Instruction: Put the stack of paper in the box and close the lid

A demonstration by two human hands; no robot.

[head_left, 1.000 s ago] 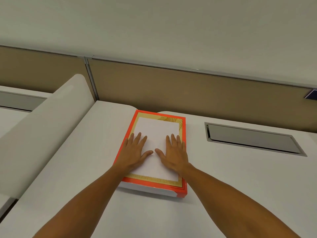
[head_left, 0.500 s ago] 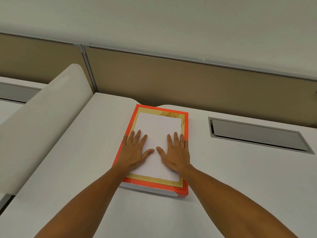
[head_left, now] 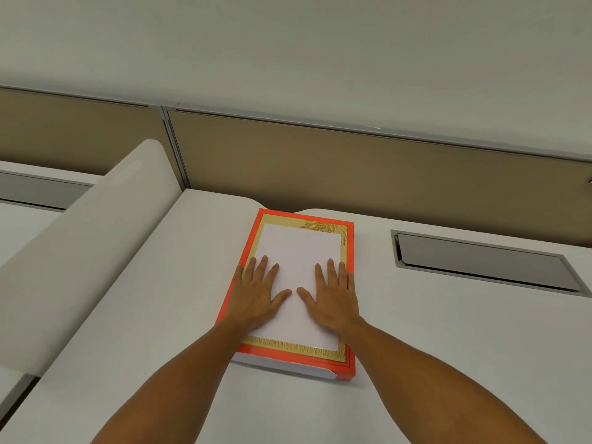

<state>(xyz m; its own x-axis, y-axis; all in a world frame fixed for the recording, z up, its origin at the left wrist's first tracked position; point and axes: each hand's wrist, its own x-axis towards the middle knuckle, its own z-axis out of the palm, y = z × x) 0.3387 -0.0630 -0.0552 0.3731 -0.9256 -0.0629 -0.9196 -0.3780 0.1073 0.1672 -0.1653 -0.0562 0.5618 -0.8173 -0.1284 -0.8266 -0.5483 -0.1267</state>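
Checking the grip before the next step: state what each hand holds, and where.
Nothing is held. The left hand and right hand lie flat, palms down, on the white top of the orange box.

A person leans over a white desk (head_left: 448, 347) with both hands pressed flat on a stack of paper (head_left: 301, 251), fingers spread, palms down. The left hand (head_left: 256, 296) covers the paper's near left part, its outer fingers reaching onto the gold border. The right hand (head_left: 333, 299) lies beside it, thumbs nearly meeting. The paper sits inside a shallow orange box (head_left: 350, 366) with a gold-patterned inner edge, lying flat on the desk. To the right, set into the desktop, is a grey cable hatch (head_left: 487, 262). A tan partition (head_left: 352, 168) runs behind. A pale rounded divider (head_left: 83, 238) slopes along the left.
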